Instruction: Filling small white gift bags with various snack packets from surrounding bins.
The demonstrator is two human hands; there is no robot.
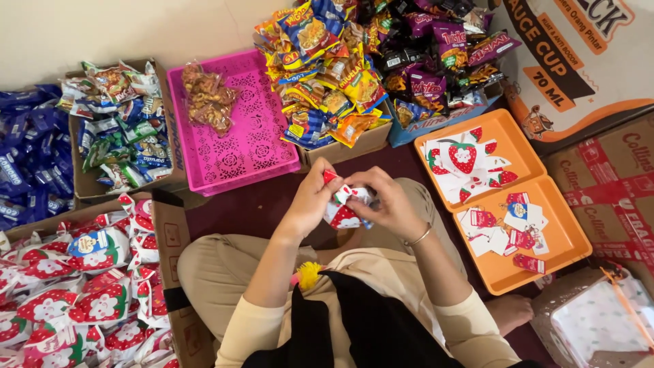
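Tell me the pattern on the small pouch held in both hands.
Red strawberries on white, seen in the head view: pouch, left hand, right hand.

Between your two grips, left (315, 197) and right (388, 204), you pinch a small strawberry-print pouch (346, 208), white and red. At the floor's left edge a cardboard box (178, 286) brims with more strawberry pouches (75, 293). Beyond it lie dark blue packets (24, 163), then a box of green-and-white sachets (122, 129). A clear bag of brown snacks (208, 95) rests in the pink tray (252, 150). Yellow-orange snack packets (327, 68) and purple-black ones (436, 54) fill the far boxes. The orange tray (504, 272) holds flat strawberry bags (466, 160) and small red-white tags (507, 228).
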